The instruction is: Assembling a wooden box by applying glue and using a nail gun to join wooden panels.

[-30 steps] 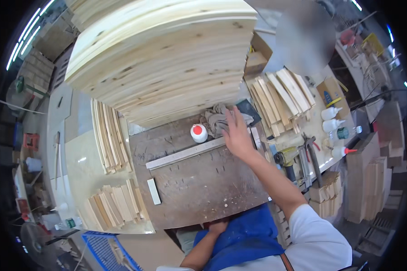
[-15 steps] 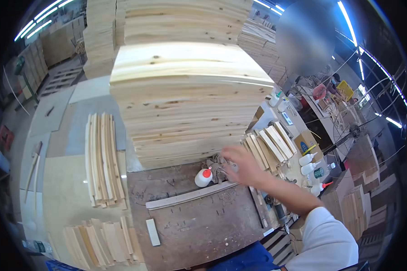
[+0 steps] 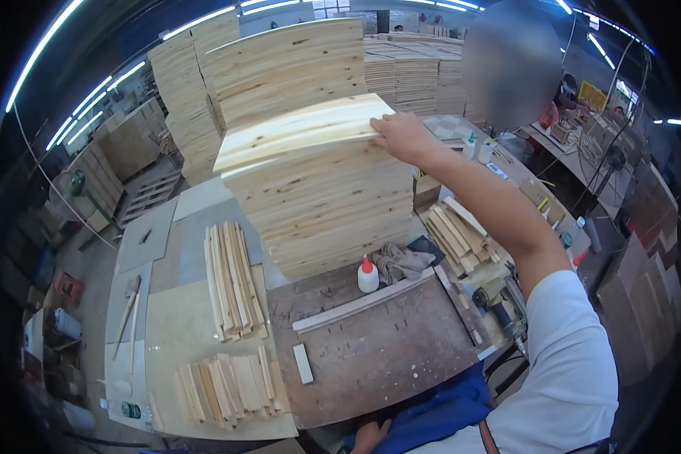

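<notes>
A tall stack of pale pine panels (image 3: 325,200) stands at the back of the work surface. My right hand (image 3: 405,138) reaches up to it, its fingers closed over the near right corner of the top wooden panel (image 3: 303,135). At the lower edge my left hand (image 3: 372,437) shows only in part beside my blue apron (image 3: 439,408), its fingers mostly hidden. In front of the stack stand a white glue bottle with a red tip (image 3: 368,277) and a crumpled grey rag (image 3: 401,262). A long thin wood strip (image 3: 363,301) and a short pale block (image 3: 303,364) lie on the brown board (image 3: 386,356).
Bundles of wood strips lie at the left (image 3: 233,280), near left (image 3: 231,387) and right (image 3: 455,236). A power tool (image 3: 501,314) rests by the right edge. More panel stacks (image 3: 287,72) rise behind. A person (image 3: 567,94) is at a far right table.
My right hand has moved from beside the rag up to the top panel and taken hold of its corner. The view has tilted up, and my left hand now shows at the lower edge.
</notes>
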Motion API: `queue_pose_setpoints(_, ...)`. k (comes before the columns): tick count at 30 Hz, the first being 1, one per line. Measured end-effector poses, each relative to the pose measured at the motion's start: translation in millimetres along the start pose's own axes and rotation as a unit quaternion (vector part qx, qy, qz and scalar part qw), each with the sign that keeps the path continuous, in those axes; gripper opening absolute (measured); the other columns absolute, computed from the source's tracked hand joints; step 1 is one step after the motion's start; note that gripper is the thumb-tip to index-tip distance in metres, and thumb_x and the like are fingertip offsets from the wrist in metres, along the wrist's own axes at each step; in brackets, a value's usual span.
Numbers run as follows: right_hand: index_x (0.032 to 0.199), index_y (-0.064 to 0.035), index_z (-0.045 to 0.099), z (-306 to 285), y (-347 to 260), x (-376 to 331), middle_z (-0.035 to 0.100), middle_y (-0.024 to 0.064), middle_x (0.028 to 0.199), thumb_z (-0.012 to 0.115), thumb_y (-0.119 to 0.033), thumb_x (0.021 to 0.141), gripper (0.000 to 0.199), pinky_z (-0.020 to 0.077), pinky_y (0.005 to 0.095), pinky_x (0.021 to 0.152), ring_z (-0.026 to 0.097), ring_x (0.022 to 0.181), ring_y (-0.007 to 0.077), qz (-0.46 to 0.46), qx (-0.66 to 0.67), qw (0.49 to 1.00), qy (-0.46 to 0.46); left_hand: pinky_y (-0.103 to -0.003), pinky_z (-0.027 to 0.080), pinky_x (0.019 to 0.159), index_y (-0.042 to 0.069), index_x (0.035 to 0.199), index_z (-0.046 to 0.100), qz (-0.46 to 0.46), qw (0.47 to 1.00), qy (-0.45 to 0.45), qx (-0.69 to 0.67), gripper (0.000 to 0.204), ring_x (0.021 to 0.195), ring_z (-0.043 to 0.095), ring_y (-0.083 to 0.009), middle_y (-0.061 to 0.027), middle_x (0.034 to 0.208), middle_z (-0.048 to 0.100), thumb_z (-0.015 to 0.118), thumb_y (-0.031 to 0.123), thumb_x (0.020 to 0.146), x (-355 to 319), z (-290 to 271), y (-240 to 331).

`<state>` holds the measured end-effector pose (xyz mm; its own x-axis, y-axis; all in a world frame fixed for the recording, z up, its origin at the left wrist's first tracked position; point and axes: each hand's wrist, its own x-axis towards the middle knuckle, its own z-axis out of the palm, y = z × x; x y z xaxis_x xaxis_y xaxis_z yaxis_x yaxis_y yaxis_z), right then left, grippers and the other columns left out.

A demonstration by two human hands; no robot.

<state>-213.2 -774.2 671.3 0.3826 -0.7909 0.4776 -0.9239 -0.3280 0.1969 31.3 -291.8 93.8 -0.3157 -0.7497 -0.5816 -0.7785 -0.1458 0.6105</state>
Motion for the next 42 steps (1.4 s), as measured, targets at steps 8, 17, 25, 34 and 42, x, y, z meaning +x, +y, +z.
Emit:
queue_pose_setpoints(8, 0.117, -0.0056, 0.071, -66.6, -52.3, -173.5, 0.077, 0.0158, 0.111, 0.068, -0.010, 0.095, 0.023, 0.0594, 0.0461, 0.089, 0.074, 0.104, 0.0371, -0.142, -0.027, 0.945, 0.295, -0.046, 0.052, 0.108, -0.003, 0.137, 0.065, 0.184, 0.959, 0.182, -0.112, 0.053, 0.122, 0.067, -0.0429, -0.0282, 0.129, 0.070, 0.069, 0.037, 0.103, -104.2, -46.7, 61.4)
queue_pose_setpoints(17, 0.112, -0.0029, 0.076, 10.9, -53.6, -455.8, 0.079, 0.0134, 0.114, 0.068, -0.001, 0.088, 0.025, 0.0615, 0.0450, 0.098, 0.077, 0.109, 0.0334, -0.161, 0.175, 0.951, 0.197, -0.041, 0.049, 0.106, -0.004, 0.134, 0.061, 0.270, 0.727, 0.554, -0.302, 0.033, 0.127, 0.061, -0.0273, -0.0186, 0.136, 0.064, 0.062, 0.009, 0.104, -135.8, -89.4, 91.1)
queue_pose_setpoints(25, 0.127, -0.0026, 0.069, 106.0, -74.2, -550.7, 0.071, 0.0167, 0.133, 0.073, -0.017, 0.089, 0.041, 0.0519, 0.0459, 0.113, 0.067, 0.128, 0.0331, -0.095, 0.195, 0.974, 0.073, -0.053, 0.039, 0.116, 0.004, 0.143, 0.059, 0.165, 0.740, 0.645, 0.093, 0.059, 0.136, 0.049, -0.0402, -0.0247, 0.147, 0.050, 0.081, 0.022, 0.092, -92.5, -118.3, 84.3)
queue_pose_setpoints(34, 0.128, -0.0022, 0.067, 123.1, -86.9, -562.5, 0.068, 0.0159, 0.138, 0.076, -0.025, 0.091, 0.045, 0.0492, 0.0453, 0.115, 0.061, 0.133, 0.0346, -0.034, 0.267, 0.963, 0.004, -0.051, 0.046, 0.111, 0.006, 0.127, 0.073, 0.134, 0.819, 0.555, 0.065, 0.056, 0.131, 0.055, -0.0414, -0.0218, 0.142, 0.057, 0.094, 0.028, 0.079, -61.8, -115.1, 48.7)
queue_pose_setpoints(42, 0.126, -0.0023, 0.070, 144.5, -81.6, -533.5, 0.068, 0.0154, 0.139, 0.076, -0.029, 0.091, 0.044, 0.0510, 0.0437, 0.113, 0.062, 0.133, 0.0333, -0.010, 0.245, 0.969, -0.027, -0.048, 0.047, 0.110, 0.007, 0.121, 0.075, 0.110, 0.832, 0.541, 0.058, 0.053, 0.129, 0.058, -0.0388, -0.0189, 0.137, 0.061, 0.096, 0.027, 0.076, -32.4, -155.4, 55.6)
